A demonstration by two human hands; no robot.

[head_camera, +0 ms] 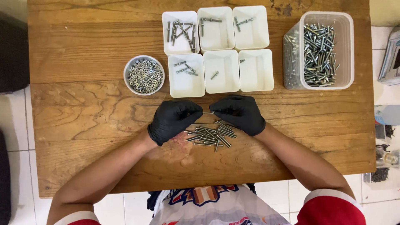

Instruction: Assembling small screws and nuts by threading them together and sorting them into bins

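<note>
The wooden table (pixel 83 62) is filling the view, its grain running left to right. At its far right edge a clear plastic tub (pixel 348 50) is sitting, packed with long silver bolts (pixel 318 54). Along the far middle, six white trays (pixel 218 48) are standing in two rows of three, each carrying only a few screws. Just left of them a small round bowl (pixel 130 77) is holding a heap of nuts (pixel 145 76). Nearer the person, a loose pile of bolts (pixel 210 135) is lying on the table, right between the wrists. Above that pile, the left hand (pixel 173 118) and the right hand (pixel 239 113), both in black gloves, are meeting fingertip to fingertip, each pinching one end of a single thin bolt (pixel 208 113) and holding it level, just clear of the pile.
</note>
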